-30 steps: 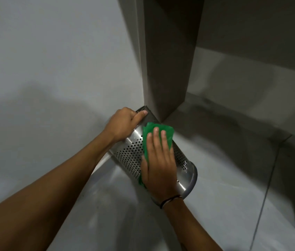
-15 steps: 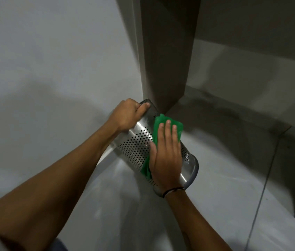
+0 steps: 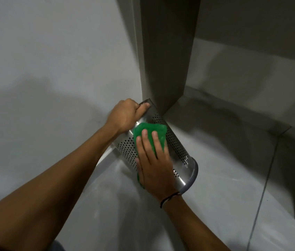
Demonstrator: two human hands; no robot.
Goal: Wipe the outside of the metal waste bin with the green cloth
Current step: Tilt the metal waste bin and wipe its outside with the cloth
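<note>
- Two hands on the tilted metal waste bin [image 3: 176, 147], low in a wall corner.
- Left hand [image 3: 125, 115] curled round its rim.
- Right hand [image 3: 154, 164] flat, fingers together, pressing green cloth [image 3: 149, 131] against the perforated side.

surface: grey floor [image 3: 215, 205], smooth, crossed by a thin dark joint line at right | bounded by: pale wall [image 3: 52, 60] at left, dark panel [image 3: 166, 60] behind | on it: whether the tilted metal waste bin [image 3: 177, 147] touches it cannot be told
</note>
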